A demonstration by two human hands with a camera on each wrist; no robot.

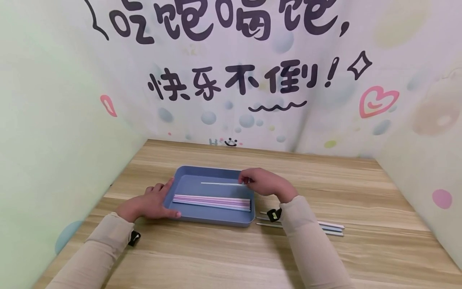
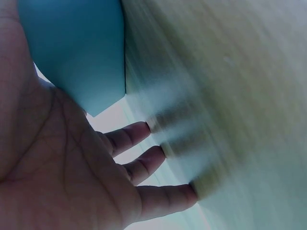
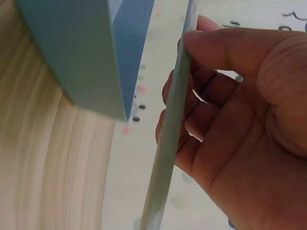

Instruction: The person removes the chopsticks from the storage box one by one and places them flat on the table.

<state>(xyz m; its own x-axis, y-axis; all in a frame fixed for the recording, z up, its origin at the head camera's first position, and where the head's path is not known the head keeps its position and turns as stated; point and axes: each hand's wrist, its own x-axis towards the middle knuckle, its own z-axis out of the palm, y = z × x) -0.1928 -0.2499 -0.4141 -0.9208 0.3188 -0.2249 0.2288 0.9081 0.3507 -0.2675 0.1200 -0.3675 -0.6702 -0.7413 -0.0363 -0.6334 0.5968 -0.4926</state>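
Note:
A blue rectangular tray (image 1: 216,220) sits on the wooden table, with a row of white and pink chopsticks (image 1: 213,202) lying side by side along its front half. Between thumb and fingers, my right hand (image 1: 265,182) pinches one pale chopstick (image 1: 218,184) above the tray's right rear part; the right wrist view shows this chopstick (image 3: 172,120) close up. My left hand (image 1: 151,204) rests against the tray's left end, its thumb along the front left corner. In the left wrist view, that hand's fingers (image 2: 168,197) are spread and fairly straight, fingertips down by the table.
Several loose chopsticks (image 1: 333,229) lie on the table right of the tray, partly hidden under my right forearm. A printed cloth (image 1: 231,120) hangs behind the table's back edge, and pale walls stand at both sides.

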